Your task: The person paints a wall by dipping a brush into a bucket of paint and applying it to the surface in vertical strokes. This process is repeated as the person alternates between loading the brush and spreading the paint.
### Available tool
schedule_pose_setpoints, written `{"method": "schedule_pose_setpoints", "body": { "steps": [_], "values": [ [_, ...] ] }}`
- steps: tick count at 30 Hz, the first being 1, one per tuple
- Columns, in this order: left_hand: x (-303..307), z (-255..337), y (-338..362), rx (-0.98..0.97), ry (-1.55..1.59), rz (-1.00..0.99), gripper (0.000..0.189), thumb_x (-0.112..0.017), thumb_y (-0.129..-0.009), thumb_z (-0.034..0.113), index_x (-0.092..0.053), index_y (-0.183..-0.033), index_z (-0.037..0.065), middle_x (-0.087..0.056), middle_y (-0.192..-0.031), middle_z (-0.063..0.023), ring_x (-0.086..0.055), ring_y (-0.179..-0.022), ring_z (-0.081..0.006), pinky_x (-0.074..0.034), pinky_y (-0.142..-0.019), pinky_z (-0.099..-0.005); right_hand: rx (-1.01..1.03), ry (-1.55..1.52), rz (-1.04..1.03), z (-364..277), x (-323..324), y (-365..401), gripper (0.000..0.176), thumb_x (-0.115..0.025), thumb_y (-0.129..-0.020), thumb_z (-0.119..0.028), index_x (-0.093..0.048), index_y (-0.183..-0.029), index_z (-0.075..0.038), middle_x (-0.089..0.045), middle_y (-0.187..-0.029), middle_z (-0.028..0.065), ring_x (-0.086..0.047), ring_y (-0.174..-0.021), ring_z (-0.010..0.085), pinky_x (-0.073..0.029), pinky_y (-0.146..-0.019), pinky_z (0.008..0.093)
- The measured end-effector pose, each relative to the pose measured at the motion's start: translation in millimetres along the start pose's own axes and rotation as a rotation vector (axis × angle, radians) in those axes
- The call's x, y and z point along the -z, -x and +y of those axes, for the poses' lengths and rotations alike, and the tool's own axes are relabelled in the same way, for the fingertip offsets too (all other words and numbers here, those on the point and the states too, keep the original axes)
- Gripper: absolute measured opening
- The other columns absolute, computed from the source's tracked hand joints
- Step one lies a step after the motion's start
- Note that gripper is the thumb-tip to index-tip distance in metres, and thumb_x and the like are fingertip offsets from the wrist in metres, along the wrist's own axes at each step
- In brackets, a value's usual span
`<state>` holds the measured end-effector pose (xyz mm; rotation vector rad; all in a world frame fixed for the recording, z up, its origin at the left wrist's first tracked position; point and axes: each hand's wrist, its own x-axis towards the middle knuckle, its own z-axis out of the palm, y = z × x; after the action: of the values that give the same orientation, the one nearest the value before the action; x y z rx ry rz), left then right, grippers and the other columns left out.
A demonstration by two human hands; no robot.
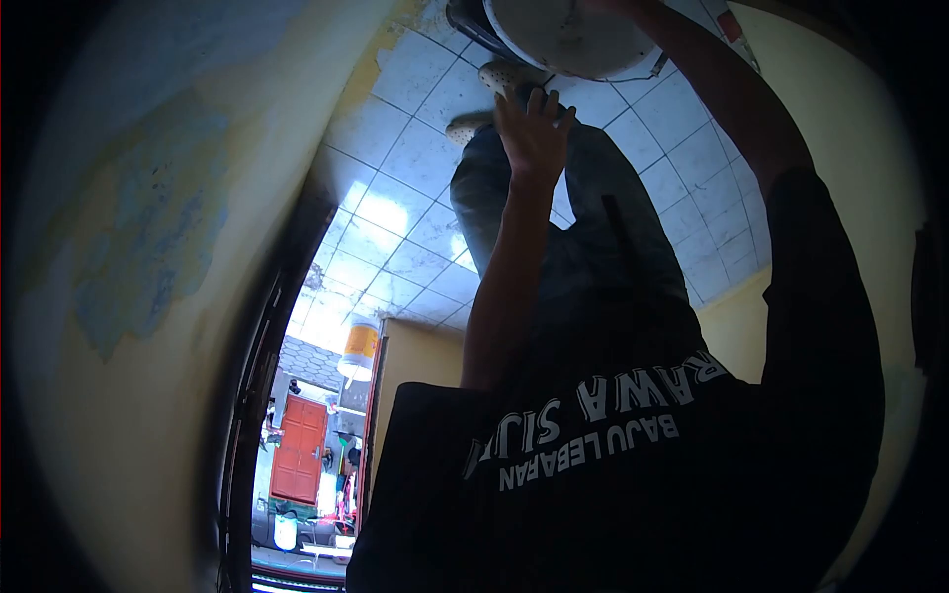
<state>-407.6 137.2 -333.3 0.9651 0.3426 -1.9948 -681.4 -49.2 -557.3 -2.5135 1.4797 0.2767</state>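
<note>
While the bowl sits at twelve o'clock beyond the shoes, the left hand spreads open below its rim, probably steadying; the right hand reaches over it, its grip unclear.

Round white basin, cropped at top edge

Tiled floor, pale shoes, round white vessel
</note>
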Motion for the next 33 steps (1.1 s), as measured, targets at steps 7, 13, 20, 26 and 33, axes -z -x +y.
{"method": "schedule_pose_setpoints", "body": {
  "steps": [7,13,20,26,33],
  "values": [
    [-15.5,40.5,33.1,-0.078,-0.070,0.003,0.081,-0.032,-0.105,0.066,0.008,-0.166,0.031,0.002,-0.174,-0.0162,-0.009,-0.159,-0.0407,-0.011,-0.126,-0.0643,0.015,-0.134,-0.082,-9.5,84.6,17.4,0.003,-0.069,-0.082,-0.011,-0.069,-0.080,-0.009,-0.071,-0.083,0.0092,-0.071,-0.078,0.0301,-0.058,-0.067,0.0448],
    [-8.3,70.9,39.5,-0.143,-0.089,0.061,0.081,-0.033,-0.105,0.064,0.007,-0.167,0.030,0.000,-0.173,-0.0178,-0.011,-0.159,-0.0406,-0.018,-0.125,-0.0646,-0.154,-0.111,-0.074,-27.7,124.5,29.8,0.002,-0.071,-0.078,-0.012,-0.071,-0.079,-0.012,-0.070,-0.088,0.0109,-0.072,-0.089,0.0309,-0.056,-0.076,0.0456],
    [8.2,45.8,31.7,-0.030,-0.081,0.068,0.080,-0.029,-0.105,0.065,0.006,-0.167,0.027,-0.005,-0.173,-0.0169,-0.012,-0.159,-0.0400,-0.015,-0.125,-0.0647,-0.199,-0.151,-0.025,-29.6,97.1,51.3,0.016,-0.072,-0.081,-0.022,-0.069,-0.088,-0.007,-0.069,-0.084,0.0101,-0.070,-0.083,0.0273,-0.058,-0.072,0.0414],
    [-8.2,16.7,26.1,0.052,-0.066,0.012,0.076,-0.027,-0.107,0.063,0.000,-0.167,0.026,-0.016,-0.171,-0.0171,-0.022,-0.157,-0.0370,-0.017,-0.126,-0.0618,-0.169,-0.122,0.081,-12.3,55.2,70.6,0.020,-0.070,-0.084,-0.026,-0.069,-0.091,-0.008,-0.070,-0.085,0.0101,-0.071,-0.085,0.0265,-0.058,-0.072,0.0400],
    [-25.2,14.4,23.8,0.025,-0.045,-0.051,0.073,-0.026,-0.108,0.061,-0.001,-0.167,0.025,-0.021,-0.169,-0.0180,-0.021,-0.157,-0.0354,-0.015,-0.127,-0.0588,-0.425,-0.272,-0.221,-12.0,100.1,81.9,0.029,-0.067,-0.095,-0.033,-0.074,-0.097,-0.005,-0.075,-0.099,0.0168,-0.074,-0.096,0.0326,-0.058,-0.084,0.0470]
  ]
}}
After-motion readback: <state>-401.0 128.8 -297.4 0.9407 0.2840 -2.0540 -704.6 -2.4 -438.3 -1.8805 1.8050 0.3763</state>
